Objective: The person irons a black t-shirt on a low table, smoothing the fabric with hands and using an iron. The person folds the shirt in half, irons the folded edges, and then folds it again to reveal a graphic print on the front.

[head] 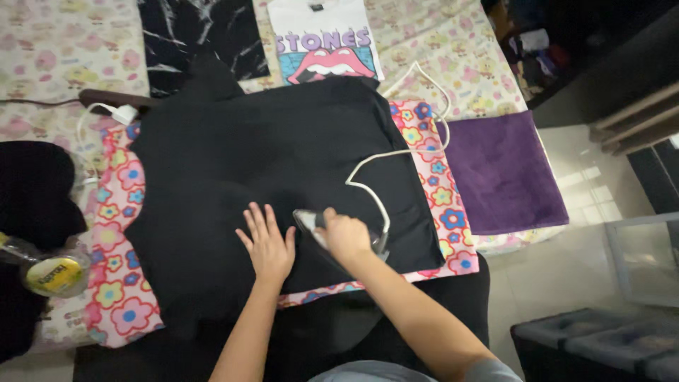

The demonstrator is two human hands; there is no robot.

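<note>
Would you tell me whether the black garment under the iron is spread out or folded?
Spread out: the black garment lies flat across the flowered cloth, left hand pressing it beside the iron.

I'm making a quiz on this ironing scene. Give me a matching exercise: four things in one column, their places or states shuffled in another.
Things:
1. left hand
2. right hand
3. purple towel
4. white T-shirt

Places or states:
A. lies at the far edge, printed side up
B. grips the iron
C. pressed flat on the black garment
D. spread out right of the flowered cloth

Pairs: 1-C, 2-B, 3-D, 4-A
</note>
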